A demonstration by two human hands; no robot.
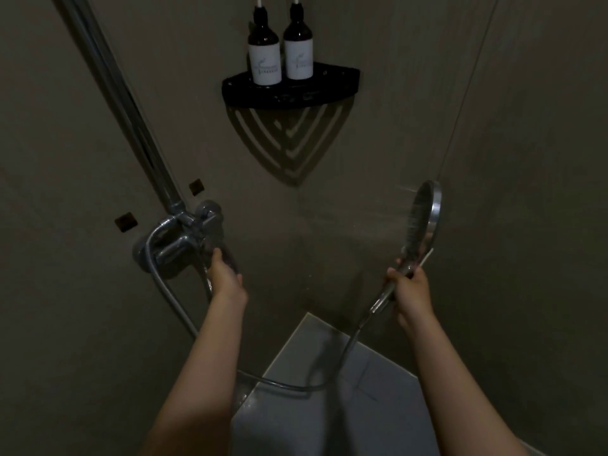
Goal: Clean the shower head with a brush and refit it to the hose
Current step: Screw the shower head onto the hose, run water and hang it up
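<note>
In the dim corner of a shower, we see the right hand (pixel 411 287) closed in a fist round the handle of the shower head (pixel 424 222). The head stands upright just above that fist. Its round face is turned left toward the corner of the walls, and fine jets of water leave it on that side.

The hose (pixel 296 386) is joined to the head. It leaves the handle's lower end just below the hand, sags in a loop over the pale floor (pixel 329 416), and climbs on the left to the mixer (pixel 177 245).

The left hand (pixel 225 271) is at the mixer, well apart from the head. Its fingers look curled on the lever (pixel 207 250) at the mixer's right end, though in this gloom we cannot make out the grip in detail.

A chrome rail (pixel 131 110) rises from the mixer, slanting up and to the left. High in the corner hangs a black shelf (pixel 329 83), and two dark bottles (pixel 265 51) with white labels stand side by side on it.
</note>
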